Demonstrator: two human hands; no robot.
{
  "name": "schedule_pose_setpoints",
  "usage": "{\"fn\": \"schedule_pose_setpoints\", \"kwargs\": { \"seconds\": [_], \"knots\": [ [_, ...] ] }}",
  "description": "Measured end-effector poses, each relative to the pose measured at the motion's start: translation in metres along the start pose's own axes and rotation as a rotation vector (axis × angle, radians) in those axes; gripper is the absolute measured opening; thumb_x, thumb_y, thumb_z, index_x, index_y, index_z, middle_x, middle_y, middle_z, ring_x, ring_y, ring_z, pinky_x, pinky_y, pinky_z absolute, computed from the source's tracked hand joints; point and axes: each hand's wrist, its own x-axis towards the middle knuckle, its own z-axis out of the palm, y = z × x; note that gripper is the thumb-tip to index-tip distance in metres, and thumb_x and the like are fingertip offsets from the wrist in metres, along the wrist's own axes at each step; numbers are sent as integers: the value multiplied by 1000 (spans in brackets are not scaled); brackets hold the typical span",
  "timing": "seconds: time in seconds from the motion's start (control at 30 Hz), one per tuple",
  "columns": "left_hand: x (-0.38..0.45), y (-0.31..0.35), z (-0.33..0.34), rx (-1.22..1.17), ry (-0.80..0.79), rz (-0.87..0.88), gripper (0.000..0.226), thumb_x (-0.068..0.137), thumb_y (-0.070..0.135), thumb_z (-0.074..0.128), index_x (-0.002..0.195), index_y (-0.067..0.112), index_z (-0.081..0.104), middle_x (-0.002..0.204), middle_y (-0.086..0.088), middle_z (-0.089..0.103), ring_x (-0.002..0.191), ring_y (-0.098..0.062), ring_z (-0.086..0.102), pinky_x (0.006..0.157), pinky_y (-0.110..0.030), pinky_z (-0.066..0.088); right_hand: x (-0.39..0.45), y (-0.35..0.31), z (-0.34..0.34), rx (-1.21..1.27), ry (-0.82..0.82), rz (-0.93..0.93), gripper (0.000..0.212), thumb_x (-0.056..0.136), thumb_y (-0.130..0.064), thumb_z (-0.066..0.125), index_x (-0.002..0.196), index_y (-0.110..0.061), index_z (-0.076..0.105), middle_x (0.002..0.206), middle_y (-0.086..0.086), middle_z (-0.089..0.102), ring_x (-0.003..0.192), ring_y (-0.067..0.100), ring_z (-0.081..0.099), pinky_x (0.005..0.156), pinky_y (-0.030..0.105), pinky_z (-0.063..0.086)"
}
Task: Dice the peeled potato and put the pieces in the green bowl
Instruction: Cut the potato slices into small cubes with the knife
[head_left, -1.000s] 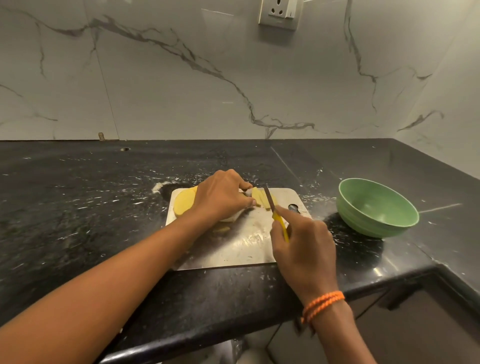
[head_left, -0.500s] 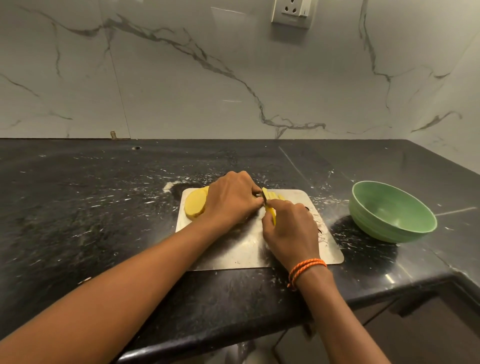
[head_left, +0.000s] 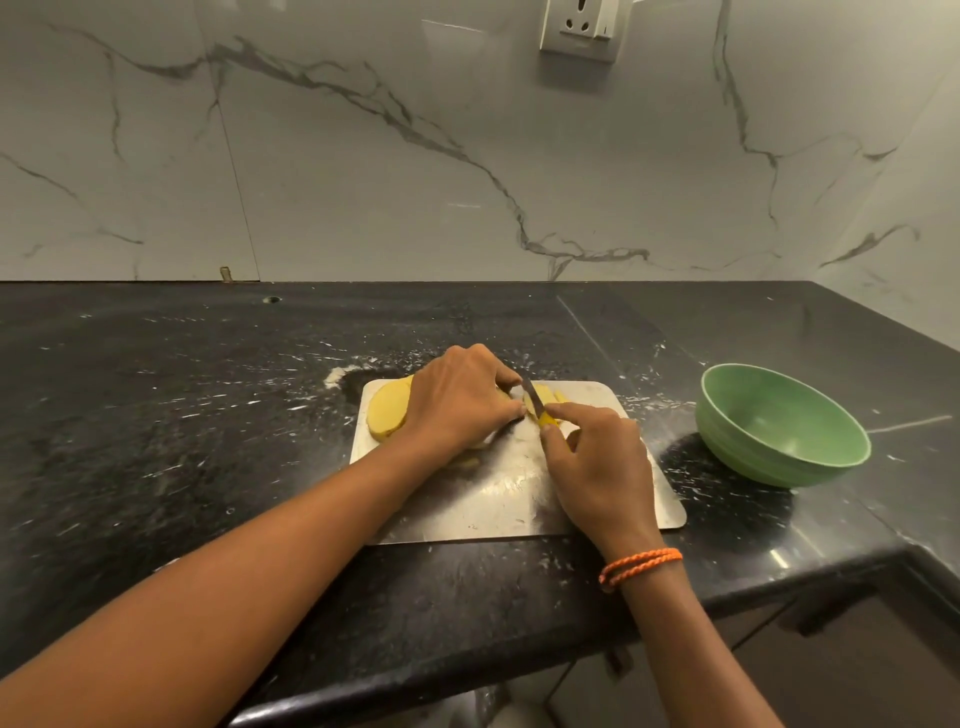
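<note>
A: Left of the cutting board (head_left: 498, 499)?

B: Only black worktop (head_left: 156, 426), streaked with white smears.

A: On the board, then?

B: At its left end, the peeled potato (head_left: 387, 410), yellow, apparently sliced into slabs lying flat. Left hand (head_left: 460, 402) curled over the top of it, fingers bent down around it, fingertips tucked just beside the blade.

A: And just right of that?

B: Knife (head_left: 532, 397) with a yellow handle, blade angled down among a few cut strips (head_left: 545, 395) at the board's far edge. Right hand (head_left: 597, 462) wrapped around the handle, forefinger stretched along it.

A: Right of the board?

B: Green bowl (head_left: 779, 426), well apart from the board, nothing visible inside.

A: Handling?

B: Probably firm and stiff, but wet and slick on the cut faces; stacked slabs likely to slide on each other and on the shiny board. Best pinned from above, fingertips kept tucked behind the blade line. Pieces light; easy to scoop by the handful across to the bowl.
</note>
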Motion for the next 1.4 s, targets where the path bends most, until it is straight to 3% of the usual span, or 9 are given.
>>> {"fn": "schedule_pose_setpoints", "kwargs": {
  "seconds": [0.13, 0.23, 0.3, 0.5, 0.77, 0.9, 1.03, 1.17, 1.4],
  "knots": [
    [-4, 2, 1, 32, 39, 89, 33, 83, 59, 81, 108, 37, 84, 101, 10, 81, 86, -12, 71, 70, -23, 48, 10, 5, -4, 230, -86, 154, 22, 90, -25, 65, 107, -24, 78, 103, -6, 77, 77, 15, 69, 73, 40, 59],
    [-6, 5, 2, 47, 75, 140, 34, 83, 59, 80, 108, 37, 84, 95, 11, 81, 84, -12, 71, 75, -24, 46, 11, 0, -14, 564, -175, 348, 19, 94, -9, 62, 92, -16, 79, 74, 4, 70, 54, 14, 55, 46, 27, 48],
    [-6, 4, 1, 55, 98, 174, 29, 85, 56, 80, 106, 37, 84, 92, 11, 81, 85, -14, 70, 81, -27, 50, 11, -3, -22, 675, -247, 410, 24, 97, -5, 58, 90, -16, 77, 61, 5, 58, 48, 12, 46, 40, 20, 35],
    [-4, -1, 6, 130, 150, 355, 10, 93, 41, 75, 97, 34, 81, 84, 13, 77, 76, -10, 68, 115, -42, 44, 11, -1, -28, 737, -308, 493, 20, 100, -11, 56, 99, -18, 75, 63, 9, 54, 42, 6, 44, 38, 19, 30],
    [-2, -4, 4, 205, 144, 443, 10, 96, 41, 72, 93, 34, 78, 82, 12, 76, 74, -11, 67, 116, -45, 43, 11, 1, -27, 819, -218, 457, 19, 99, -8, 58, 106, -11, 76, 69, 16, 57, 49, 16, 44, 38, 19, 32],
    [-1, -6, 4, 210, 130, 438, 8, 95, 39, 74, 92, 33, 78, 82, 10, 76, 74, -13, 68, 115, -47, 44, 8, 10, -20, 664, -89, 282, 18, 96, -15, 63, 106, -20, 76, 63, 9, 60, 52, 21, 46, 51, 32, 40],
    [-2, -8, 4, 161, 113, 343, 6, 92, 36, 76, 91, 32, 79, 84, 11, 76, 77, -15, 67, 109, -43, 50, 6, 23, -18, 260, 46, 32, 22, 94, -26, 65, 115, -27, 74, 47, -7, 47, 43, 11, 37, 48, 34, 37],
    [-1, -10, 5, 85, 91, 205, 13, 91, 40, 73, 97, 33, 83, 94, 13, 79, 89, -14, 70, 92, -35, 56, -2, 18, -19, -65, 38, -144, 32, 94, -31, 63, 126, -30, 67, 62, -8, 59, 61, 21, 59, 56, 36, 48],
    [-1, -9, 8, 80, 84, 173, 18, 95, 44, 71, 103, 34, 84, 101, 14, 79, 93, -11, 70, 94, -34, 52, -2, 16, -13, -157, 5, -214, 35, 95, -34, 59, 130, -31, 63, 74, 3, 69, 72, 27, 63, 60, 40, 52]
  ]
}}
